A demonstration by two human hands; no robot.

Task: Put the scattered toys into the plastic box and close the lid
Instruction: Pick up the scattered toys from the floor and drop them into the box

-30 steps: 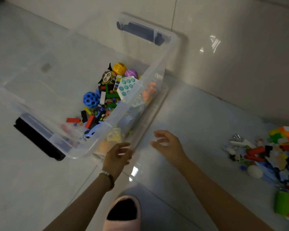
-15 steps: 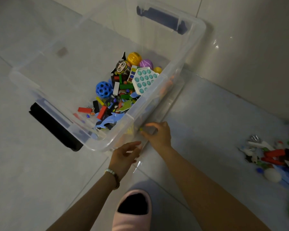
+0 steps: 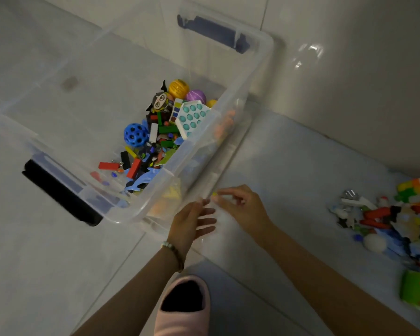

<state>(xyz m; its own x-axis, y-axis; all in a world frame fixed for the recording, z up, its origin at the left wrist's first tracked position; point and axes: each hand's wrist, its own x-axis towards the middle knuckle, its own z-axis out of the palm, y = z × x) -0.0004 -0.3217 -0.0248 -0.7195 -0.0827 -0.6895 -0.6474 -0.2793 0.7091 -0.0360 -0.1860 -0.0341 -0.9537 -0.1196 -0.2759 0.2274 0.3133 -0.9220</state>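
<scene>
Beside the near wall of the clear plastic box [image 3: 170, 173], the fingers of the right hand [image 3: 243, 207] are pinching a tiny yellow piece [image 3: 214, 194]; those of the left hand [image 3: 189, 224] are hanging loosely spread, holding nothing. The open box is sitting on the tiled floor [image 3: 46, 263], long axis running lower-left to upper-right.

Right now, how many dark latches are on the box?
2. Far latch on the box end by the wall; near latch on the opposite end. None seems hidden.

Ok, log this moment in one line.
plastic box: open, partly filled | left hand: open, beside box | right hand: curled, hold unclear | toy pile: unboxed, at right
</scene>
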